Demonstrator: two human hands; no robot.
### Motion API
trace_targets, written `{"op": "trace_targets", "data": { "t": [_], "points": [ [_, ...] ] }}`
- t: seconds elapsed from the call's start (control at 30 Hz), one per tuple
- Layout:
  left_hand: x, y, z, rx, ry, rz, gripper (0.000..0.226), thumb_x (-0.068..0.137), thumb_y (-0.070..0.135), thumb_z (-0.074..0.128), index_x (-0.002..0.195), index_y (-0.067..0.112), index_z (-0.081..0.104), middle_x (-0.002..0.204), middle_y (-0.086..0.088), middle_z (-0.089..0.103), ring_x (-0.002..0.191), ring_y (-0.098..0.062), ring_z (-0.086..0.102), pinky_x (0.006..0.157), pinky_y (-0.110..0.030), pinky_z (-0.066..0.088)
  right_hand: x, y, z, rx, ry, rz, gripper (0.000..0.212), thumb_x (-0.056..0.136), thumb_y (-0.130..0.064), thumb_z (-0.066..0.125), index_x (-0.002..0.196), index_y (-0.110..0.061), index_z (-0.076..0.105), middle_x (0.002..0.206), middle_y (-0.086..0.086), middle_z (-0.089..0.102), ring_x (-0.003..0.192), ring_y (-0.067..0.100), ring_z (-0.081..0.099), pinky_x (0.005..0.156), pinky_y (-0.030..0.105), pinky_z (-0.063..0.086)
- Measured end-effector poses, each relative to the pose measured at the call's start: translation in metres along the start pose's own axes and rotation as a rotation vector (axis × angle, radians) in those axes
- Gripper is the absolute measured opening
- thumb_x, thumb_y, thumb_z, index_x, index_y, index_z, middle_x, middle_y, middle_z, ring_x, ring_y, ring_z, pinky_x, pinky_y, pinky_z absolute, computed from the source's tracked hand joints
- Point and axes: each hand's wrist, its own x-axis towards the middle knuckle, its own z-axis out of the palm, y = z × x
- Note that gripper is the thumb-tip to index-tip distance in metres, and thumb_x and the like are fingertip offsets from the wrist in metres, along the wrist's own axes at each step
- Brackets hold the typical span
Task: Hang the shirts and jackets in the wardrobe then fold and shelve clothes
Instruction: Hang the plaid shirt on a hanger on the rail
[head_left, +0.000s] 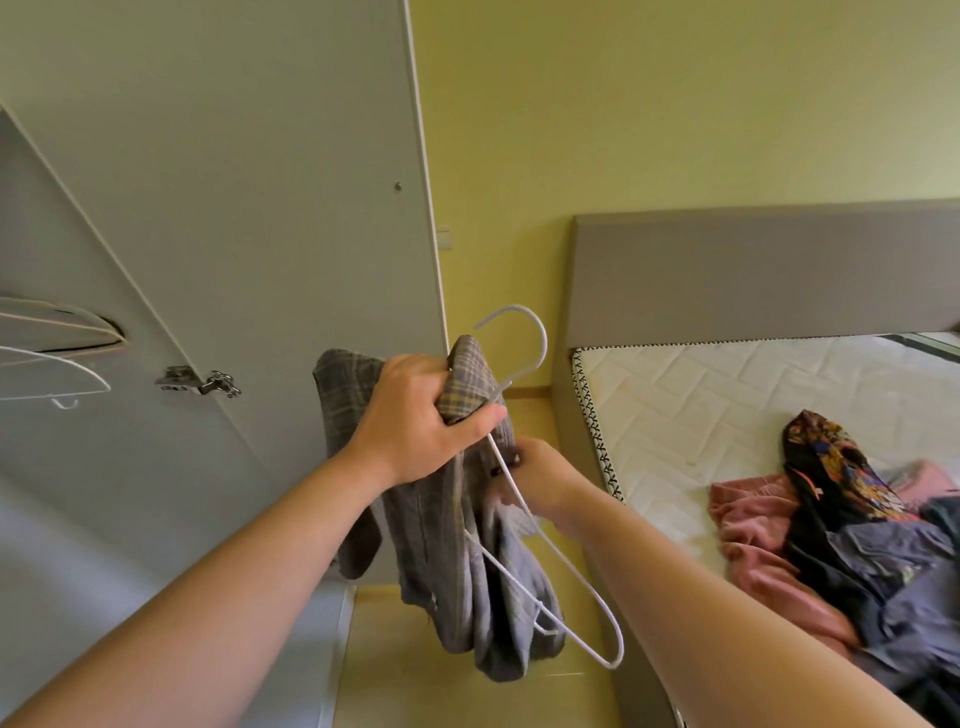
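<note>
While in left hand (423, 415) and right hand (543, 480), plaid shirt (467, 571) with hanger (544, 340).

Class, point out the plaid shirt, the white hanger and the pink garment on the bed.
plaid shirt (436, 561): head view, hanging lower fabric.
white hanger (543, 340): head view, curve of hook.
pink garment (748, 519): head view, crumpled middle.

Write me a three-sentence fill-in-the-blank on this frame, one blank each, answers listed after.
1. The wire hanger held with the plaid shirt is ____ in colour.
2. The left hand grips the shirt ____ the right hand.
3. On the mattress, the garment lying under the dark printed one is ____.
Answers: white; above; pink.
</note>
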Motion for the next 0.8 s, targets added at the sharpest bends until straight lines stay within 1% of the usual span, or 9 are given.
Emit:
{"op": "trace_targets", "data": {
  "t": [0.07,0.13,0.2,0.23,0.33,0.43,0.53,0.6,0.8],
  "points": [
    [0.003,0.004,-0.005,0.014,-0.005,0.011,0.043,0.081,0.054,0.061,0.064,0.015,0.061,0.064,0.002,0.058,0.066,-0.017,0.055,0.078,-0.04,0.044,0.004,0.011,0.004,-0.158,-0.051,0.041,0.022,0.072,-0.013,0.078,0.065,-0.026,0.062,0.057,-0.014,0.059,0.056,0.003,0.056,0.044,0.011,0.042],
    [0.004,0.004,-0.011,-0.008,-0.007,0.028,0.042,0.082,0.051,0.061,0.062,0.014,0.058,0.063,0.003,0.056,0.065,-0.014,0.054,0.078,-0.037,0.043,0.007,0.017,0.006,-0.302,-0.081,0.085,0.01,0.08,-0.028,0.075,0.076,-0.026,0.067,0.074,-0.008,0.066,0.076,0.015,0.063,0.062,0.02,0.052],
    [0.005,0.001,-0.018,-0.021,-0.004,0.033,0.042,0.082,0.048,0.062,0.059,0.016,0.049,0.06,0.006,0.049,0.061,-0.011,0.049,0.074,-0.033,0.04,0.01,0.02,0.007,-0.485,-0.043,0.107,0.028,0.087,-0.046,0.064,0.092,-0.019,0.07,0.09,0.002,0.067,0.094,0.028,0.06,0.085,0.032,0.052],
    [0.004,-0.002,-0.021,-0.022,-0.001,0.026,0.044,0.081,0.048,0.062,0.058,0.015,0.046,0.058,0.005,0.046,0.059,-0.01,0.047,0.071,-0.029,0.038,0.011,0.02,0.006,-0.517,0.004,0.099,0.034,0.089,-0.049,0.059,0.093,-0.016,0.068,0.09,0.003,0.064,0.096,0.03,0.057,0.088,0.034,0.048],
    [0.003,-0.015,-0.031,-0.043,0.012,0.003,0.047,0.081,0.047,0.062,0.057,0.011,0.043,0.052,0.001,0.042,0.053,-0.018,0.045,0.057,-0.02,0.034,0.014,0.018,0.0,-0.325,0.164,0.029,0.028,0.088,-0.038,0.06,0.081,-0.012,0.066,0.082,0.002,0.066,0.087,0.029,0.059,0.076,0.035,0.049],
    [0.0,-0.029,-0.039,-0.047,0.001,-0.043,0.044,0.079,0.049,0.063,0.058,0.014,0.046,0.049,-0.002,0.046,0.052,-0.022,0.048,0.052,-0.028,0.039,0.016,0.011,-0.006,-0.138,0.293,-0.035,0.02,0.09,-0.035,0.063,0.078,-0.019,0.065,0.069,-0.006,0.065,0.069,0.019,0.062,0.059,0.028,0.046],
    [-0.008,-0.038,-0.037,0.015,-0.074,-0.137,0.039,0.074,0.059,0.059,0.068,0.02,0.054,0.057,-0.001,0.056,0.058,-0.017,0.055,0.05,-0.026,0.041,0.02,-0.002,-0.007,-0.197,0.33,-0.122,0.025,0.093,-0.041,0.059,0.079,-0.02,0.063,0.073,-0.004,0.066,0.07,0.017,0.062,0.06,0.029,0.046],
    [-0.012,-0.04,-0.034,0.064,-0.14,-0.171,0.032,0.071,0.063,0.056,0.075,0.031,0.054,0.066,0.009,0.061,0.062,-0.011,0.058,0.049,-0.024,0.042,0.021,-0.012,-0.006,-0.197,0.343,-0.167,0.027,0.093,-0.044,0.056,0.076,-0.023,0.06,0.069,-0.008,0.063,0.066,0.012,0.06,0.054,0.027,0.043],
    [-0.017,-0.038,-0.021,0.199,-0.218,-0.24,0.044,0.061,0.085,0.053,0.08,0.045,0.051,0.073,0.021,0.057,0.071,-0.009,0.059,0.058,-0.026,0.04,0.018,-0.04,-0.006,-0.035,0.287,-0.281,0.024,0.097,-0.046,0.054,0.093,-0.025,0.066,0.077,-0.011,0.068,0.069,0.002,0.061,0.055,0.015,0.043]
  ]
}}
